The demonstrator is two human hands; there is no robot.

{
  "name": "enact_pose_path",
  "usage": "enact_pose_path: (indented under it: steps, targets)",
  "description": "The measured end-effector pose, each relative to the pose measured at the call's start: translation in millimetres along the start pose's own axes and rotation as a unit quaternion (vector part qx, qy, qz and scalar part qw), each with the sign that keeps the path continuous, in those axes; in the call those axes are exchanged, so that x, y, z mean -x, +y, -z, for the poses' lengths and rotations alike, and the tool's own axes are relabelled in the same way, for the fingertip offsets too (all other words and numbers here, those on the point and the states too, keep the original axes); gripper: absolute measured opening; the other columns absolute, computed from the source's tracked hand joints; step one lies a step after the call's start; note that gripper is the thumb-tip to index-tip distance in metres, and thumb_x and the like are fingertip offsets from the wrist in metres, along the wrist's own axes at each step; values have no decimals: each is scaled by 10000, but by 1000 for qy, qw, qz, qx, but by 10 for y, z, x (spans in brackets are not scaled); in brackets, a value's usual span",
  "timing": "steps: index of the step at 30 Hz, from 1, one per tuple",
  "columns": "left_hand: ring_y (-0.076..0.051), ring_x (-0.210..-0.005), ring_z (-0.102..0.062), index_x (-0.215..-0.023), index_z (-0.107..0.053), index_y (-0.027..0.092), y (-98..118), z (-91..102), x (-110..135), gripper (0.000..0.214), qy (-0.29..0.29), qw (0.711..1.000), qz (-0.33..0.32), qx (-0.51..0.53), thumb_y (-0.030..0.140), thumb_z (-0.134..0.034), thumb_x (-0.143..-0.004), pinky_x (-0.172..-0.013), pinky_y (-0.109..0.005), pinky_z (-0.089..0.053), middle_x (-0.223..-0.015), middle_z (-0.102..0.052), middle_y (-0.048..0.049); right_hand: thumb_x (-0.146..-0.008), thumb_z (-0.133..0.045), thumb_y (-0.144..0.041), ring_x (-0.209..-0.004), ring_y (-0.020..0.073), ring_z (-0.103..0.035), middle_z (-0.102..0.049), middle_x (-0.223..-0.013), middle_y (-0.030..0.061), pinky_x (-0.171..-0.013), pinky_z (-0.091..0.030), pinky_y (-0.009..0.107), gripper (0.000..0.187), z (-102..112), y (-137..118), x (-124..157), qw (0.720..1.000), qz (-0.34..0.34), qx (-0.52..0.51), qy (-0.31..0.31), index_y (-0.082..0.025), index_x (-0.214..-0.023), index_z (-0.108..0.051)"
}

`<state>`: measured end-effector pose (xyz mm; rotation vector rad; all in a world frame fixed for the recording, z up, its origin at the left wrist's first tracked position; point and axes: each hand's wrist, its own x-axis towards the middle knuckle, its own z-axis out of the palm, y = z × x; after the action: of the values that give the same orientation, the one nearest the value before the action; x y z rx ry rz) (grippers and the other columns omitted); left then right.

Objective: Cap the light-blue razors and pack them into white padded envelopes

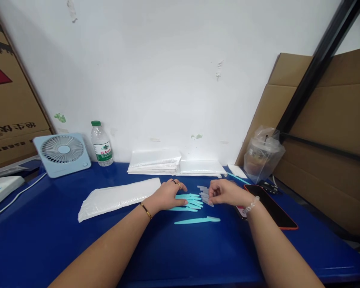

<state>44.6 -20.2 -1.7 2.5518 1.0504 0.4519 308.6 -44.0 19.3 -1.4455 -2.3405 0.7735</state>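
Observation:
Several turquoise eyebrow razors (193,203) lie side by side on the blue table, their heads pointing right. My left hand (169,193) reaches over their handles, thumb on the near side and fingers on the far side, holding the bunch. Just right of the razor heads, several small clear plastic caps (203,195) lie in a row. At these caps my right hand (223,192) is closed, thumb and fingertips pinched on one at the near end. Nearer to me, one more turquoise eyebrow razor (197,220) lies apart. Palms hide part of the handles and caps.
White plastic packets (154,162) are stacked by the wall; another white packet (117,196) lies left. A blue fan (63,154) and water bottle (102,146) stand back left. On the right are phones (271,206), a bagged drink cup (262,154) and cardboard (333,120).

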Motion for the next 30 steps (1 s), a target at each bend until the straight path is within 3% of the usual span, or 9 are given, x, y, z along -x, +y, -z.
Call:
enact_pose_path:
  steps: [4,8,11,17,20,25,27,30]
  targets:
    - [-244,-1035,-474,-1109,-571,231,-25,-70,1,476,-35,999,-10,12,508,-588,-722,-842,-325,-403,-1077,-572,-65,-512,-770,-382,-605,134,-534,-601,-685,-1,-502,-374,217,279,-61,-128,47,990,18,56,-131,-175,-675,-678]
    - [-245,-1048,-468,-1105,-571,225,34,-33,2,452,5,1000,0,15,526,-523,-771,-852,-331,-399,-1085,-564,-76,-579,-719,-277,-589,116,-521,-599,-705,-4,-508,-379,214,149,-129,-177,41,986,42,71,-142,-174,-670,-663]
    - [-217,-1000,-501,-1089,-575,219,152,43,29,435,44,998,1,45,527,-384,-848,-828,-305,-402,-1051,-586,-65,-671,-643,-256,-621,111,-530,-599,-740,0,-555,-408,215,100,-133,-208,35,993,72,32,-93,-173,-724,-629]
    - [-119,-599,-501,-881,-611,200,261,92,71,451,-68,989,6,131,512,-284,-882,-570,-227,-385,-748,-596,2,-804,-532,-378,-550,110,-542,-582,-646,-6,-536,-428,225,221,-126,-253,-18,991,51,-122,4,-171,-852,-594]
    - [-124,-627,-502,-915,-611,204,225,125,44,474,-23,989,40,141,507,-247,-888,-582,-230,-390,-791,-595,-1,-786,-559,-420,-572,110,-535,-585,-678,12,-551,-440,233,280,-87,-222,-50,974,56,-194,106,-159,-871,-617]
    - [-167,-825,-541,-944,-620,215,157,199,12,510,59,985,62,149,502,-201,-900,-747,-271,-417,-926,-615,-17,-718,-642,-445,-511,99,-514,-598,-685,15,-481,-429,233,382,0,-120,-68,915,39,-310,255,-166,-978,-613]
    - [-171,-859,-541,-929,-619,211,131,191,4,477,73,985,50,145,488,-231,-900,-772,-271,-413,-932,-617,-19,-696,-669,-440,-509,101,-528,-615,-681,29,-478,-437,235,369,1,-94,-79,895,23,-358,265,-150,-920,-634]
    - [-172,-864,-541,-900,-612,202,92,155,-11,407,91,989,29,111,458,-295,-892,-773,-262,-409,-910,-613,-28,-685,-694,-413,-627,134,-605,-657,-768,69,-584,-492,260,365,-33,-78,-109,882,8,-416,220,-136,-918,-644]
